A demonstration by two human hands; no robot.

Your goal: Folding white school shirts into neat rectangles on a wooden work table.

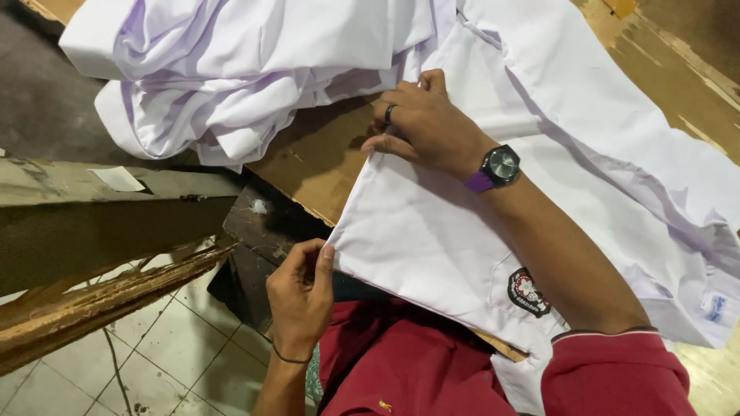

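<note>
A white shirt (432,231) lies spread over the near edge of the wooden surface (324,158), its lower part hanging off toward the person's lap. The left hand (302,296) is clenched on the shirt's folded corner just off that near edge, thumb on top and fingers curled beneath the cloth. The right hand (428,123) presses down on the shirt farther in, fingers pinching the fabric's edge where it meets the bare wood; it wears a dark ring (389,112), and a dark round watch with a purple strap (497,168) sits on the wrist. A round embroidered badge (528,293) shows on the shirt's pocket beside the right forearm. Toward the far edge of the surface a heap of white garments (231,69) lies crumpled, near the right hand but apart from it. A small blue label (715,306) appears at the shirt's right side, probably near the collar, though the view is cut off there.
</note>
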